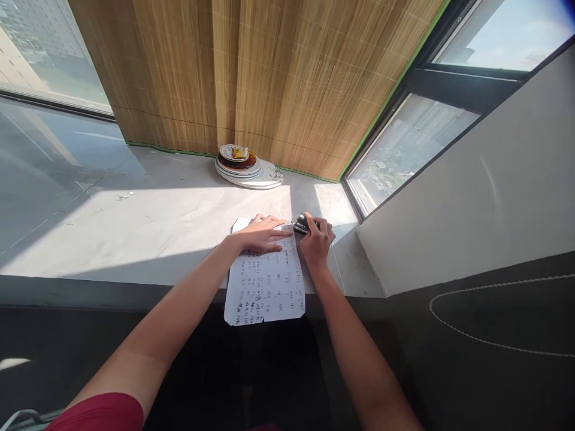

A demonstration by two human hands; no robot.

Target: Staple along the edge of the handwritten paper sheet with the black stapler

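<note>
Sheets of white paper (265, 287) covered in handwriting lie on the ledge, and their near end hangs over its front edge. My left hand (260, 232) rests flat on the upper part of the paper, fingers stretched toward the right. Just beyond the paper's upper right corner, my right hand (317, 236) is wrapped round a small black stapler (300, 223). The stapler's front end is at the paper's edge; whether the paper is between its jaws is too small to tell. My palm and fingers cover part of the stapler.
A stack of plates (238, 170) with a small yellow packet (240, 153) on top stands at the back of the grey ledge (179, 221). Behind hangs a bamboo blind (251, 78). A window (390, 149) and a white wall (471, 185) close off the right side.
</note>
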